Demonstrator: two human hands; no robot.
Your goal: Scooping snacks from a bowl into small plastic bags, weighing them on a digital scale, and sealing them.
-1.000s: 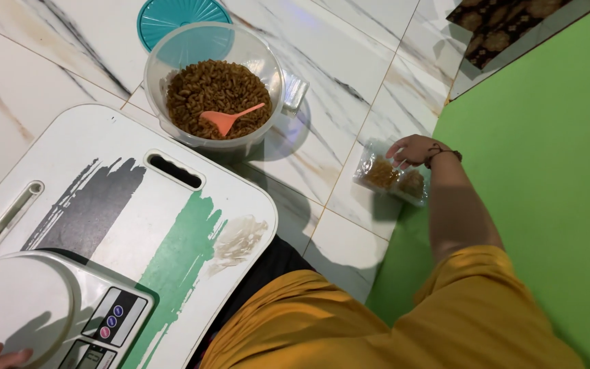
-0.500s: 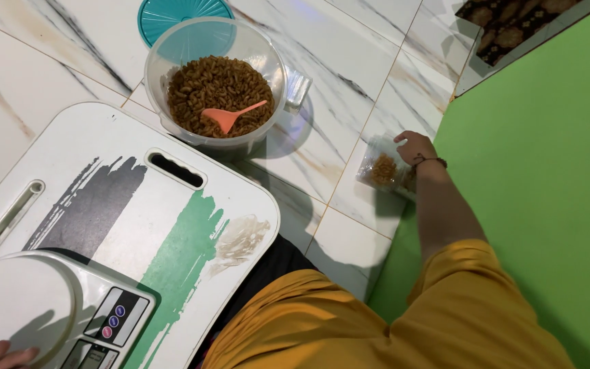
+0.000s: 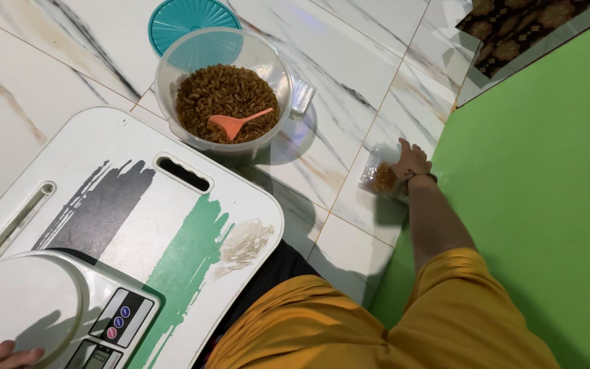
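White marble-look floor tiles [image 3: 349,82] fill most of the view, with a bright green mat [image 3: 548,205] along the right side and a patterned brown rug [image 3: 513,24] up in the corner. The person's right hand [image 3: 411,160] is stretched out to the edge of the mat, fingers closed around a small clear bag [image 3: 380,176] of brown snack that lies on the tile just beside the mat. Their left hand [image 3: 1,357] is barely in frame at the bottom left, fingers lying flat and relaxed right by the white kitchen scale [image 3: 49,314], holding nothing as far as can be seen. That scale sits on a white lap table [image 3: 172,225] with grey and green brush-stroke print. Past the table there's a clear round tub [image 3: 223,96] full of the same brown snack with an orange scoop [image 3: 237,123] in it, and a teal lid [image 3: 189,17] behind it.
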